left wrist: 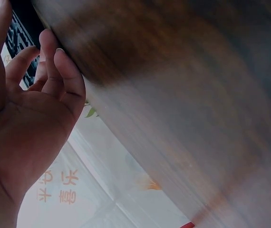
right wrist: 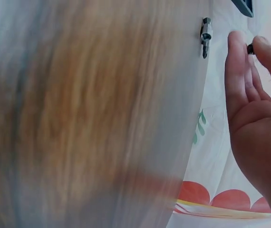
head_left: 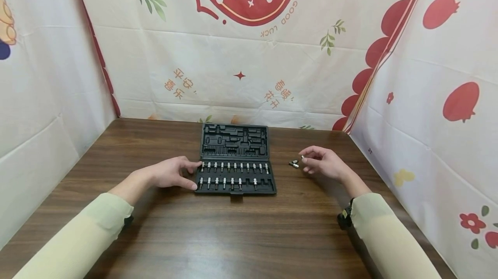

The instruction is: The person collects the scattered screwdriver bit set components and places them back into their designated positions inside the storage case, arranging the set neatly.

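Note:
A black socket-bit case (head_left: 235, 176) lies unfolded on the table, its moulded lid (head_left: 235, 141) leaning back behind it. Two rows of silver bit sockets fill the base, with bare slots toward the right of the front row. My left hand (head_left: 171, 173) touches the case's left edge, thumb at the front corner and fingertips farther back; in the left wrist view that hand (left wrist: 35, 114) is loosely bent. To the right, my right hand (head_left: 323, 164) pinches a small bit socket (right wrist: 250, 49) between thumb and fingers, mostly hidden. Beside it lie loose bit sockets (head_left: 294, 164) on the table.
The brown wood-grain table (head_left: 233, 240) is bordered by printed cloth at the back (head_left: 233, 93), the left (head_left: 39, 110) and the right (head_left: 416, 119). A dark latch tab (head_left: 236, 198) sticks out from the case's front edge.

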Motion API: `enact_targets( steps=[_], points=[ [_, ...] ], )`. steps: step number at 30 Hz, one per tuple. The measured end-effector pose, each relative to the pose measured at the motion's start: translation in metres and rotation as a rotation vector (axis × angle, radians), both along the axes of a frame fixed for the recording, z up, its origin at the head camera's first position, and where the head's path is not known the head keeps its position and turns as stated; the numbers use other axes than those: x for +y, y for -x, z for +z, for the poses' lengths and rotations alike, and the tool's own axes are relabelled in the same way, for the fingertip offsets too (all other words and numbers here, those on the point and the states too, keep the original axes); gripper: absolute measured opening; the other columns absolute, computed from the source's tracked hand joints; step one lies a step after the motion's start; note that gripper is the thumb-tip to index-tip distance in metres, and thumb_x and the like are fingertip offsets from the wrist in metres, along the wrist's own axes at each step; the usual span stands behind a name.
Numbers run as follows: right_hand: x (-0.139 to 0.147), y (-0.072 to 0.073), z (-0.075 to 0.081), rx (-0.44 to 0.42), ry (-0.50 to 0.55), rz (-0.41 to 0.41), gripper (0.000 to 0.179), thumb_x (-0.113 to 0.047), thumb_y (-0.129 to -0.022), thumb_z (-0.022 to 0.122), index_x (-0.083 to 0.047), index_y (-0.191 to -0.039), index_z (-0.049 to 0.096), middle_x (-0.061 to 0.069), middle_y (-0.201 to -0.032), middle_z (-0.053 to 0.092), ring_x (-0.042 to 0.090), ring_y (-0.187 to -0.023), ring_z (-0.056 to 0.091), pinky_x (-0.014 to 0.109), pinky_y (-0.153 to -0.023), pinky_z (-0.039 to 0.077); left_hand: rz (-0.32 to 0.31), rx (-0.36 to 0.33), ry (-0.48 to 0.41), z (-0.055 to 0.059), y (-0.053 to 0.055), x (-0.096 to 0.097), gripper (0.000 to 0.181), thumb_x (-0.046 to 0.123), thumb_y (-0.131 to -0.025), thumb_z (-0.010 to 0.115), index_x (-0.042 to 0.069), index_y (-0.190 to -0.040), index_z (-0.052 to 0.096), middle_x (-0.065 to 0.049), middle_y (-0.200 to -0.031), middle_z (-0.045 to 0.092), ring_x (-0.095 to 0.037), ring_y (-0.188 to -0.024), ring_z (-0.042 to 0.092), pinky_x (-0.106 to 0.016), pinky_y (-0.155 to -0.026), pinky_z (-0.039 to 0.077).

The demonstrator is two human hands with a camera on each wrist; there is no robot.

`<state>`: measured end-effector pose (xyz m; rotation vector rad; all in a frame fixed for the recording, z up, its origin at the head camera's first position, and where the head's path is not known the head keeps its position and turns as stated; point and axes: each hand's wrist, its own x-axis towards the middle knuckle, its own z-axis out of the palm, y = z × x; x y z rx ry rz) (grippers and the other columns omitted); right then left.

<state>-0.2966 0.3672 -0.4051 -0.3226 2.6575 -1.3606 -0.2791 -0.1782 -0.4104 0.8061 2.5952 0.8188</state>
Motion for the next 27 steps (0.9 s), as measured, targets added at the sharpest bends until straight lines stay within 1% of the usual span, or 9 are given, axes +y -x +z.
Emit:
enact_targets(
  steps=[4,8,13,19,24,27],
  points=[
    [-0.005,0.0,0.0,-0.045,0.098,0.038,0.049,-0.006,-0.106,0.071,0.01,-0.15,0.054,0.034,-0.124,0.07,0.022,-0.098,0.08,0.039,-0.087,0.067,0.003,-0.002,-0.002,-0.001,0.001,0.0,0.088,0.043,-0.092,0.09,0.007,-0.164,0.053,-0.013,-0.129,0.064,-0.016,-0.098,0.062,-0.037,-0.093,0.051],
    [-0.011,-0.002,0.003,-0.073,0.131,0.054,0.057,-0.004,-0.104,0.074,0.011,-0.152,0.05,0.035,-0.129,0.068,0.019,-0.1,0.08,0.042,-0.091,0.066,0.004,-0.002,-0.004,0.0,0.001,0.001,0.088,0.043,-0.092,0.09,0.007,-0.163,0.053,-0.014,-0.129,0.065,-0.017,-0.099,0.061,-0.037,-0.092,0.05],
    [-0.015,-0.003,0.004,-0.068,0.123,0.075,0.058,-0.006,-0.103,0.075,0.01,-0.153,0.05,0.032,-0.129,0.069,0.022,-0.102,0.081,0.044,-0.091,0.066,0.003,-0.002,-0.003,0.0,0.0,0.001,0.088,0.042,-0.092,0.09,0.007,-0.163,0.052,-0.014,-0.129,0.065,-0.018,-0.1,0.061,-0.036,-0.092,0.05],
    [-0.02,-0.003,0.004,-0.071,0.108,0.062,0.057,-0.011,-0.102,0.079,0.009,-0.151,0.055,0.024,-0.123,0.073,0.024,-0.1,0.081,0.039,-0.087,0.067,-0.002,-0.001,-0.005,0.001,0.0,0.001,0.088,0.042,-0.092,0.091,0.006,-0.163,0.053,-0.014,-0.128,0.065,-0.017,-0.099,0.062,-0.036,-0.091,0.051],
    [-0.025,-0.005,0.003,-0.013,0.058,0.055,0.058,-0.018,-0.099,0.085,0.005,-0.146,0.06,0.016,-0.114,0.075,0.021,-0.093,0.077,0.037,-0.082,0.066,0.001,-0.01,-0.002,0.001,0.0,0.001,0.088,0.042,-0.092,0.09,0.007,-0.164,0.052,-0.014,-0.129,0.064,-0.017,-0.097,0.061,-0.036,-0.09,0.05],
    [-0.031,-0.007,0.004,0.025,0.031,0.051,0.054,-0.021,-0.097,0.087,-0.001,-0.142,0.065,0.013,-0.111,0.077,0.02,-0.088,0.074,0.035,-0.077,0.063,0.003,-0.008,-0.001,0.001,0.0,0.001,0.088,0.042,-0.092,0.091,0.007,-0.164,0.052,-0.014,-0.129,0.064,-0.016,-0.097,0.06,-0.036,-0.091,0.05]
  ],
)
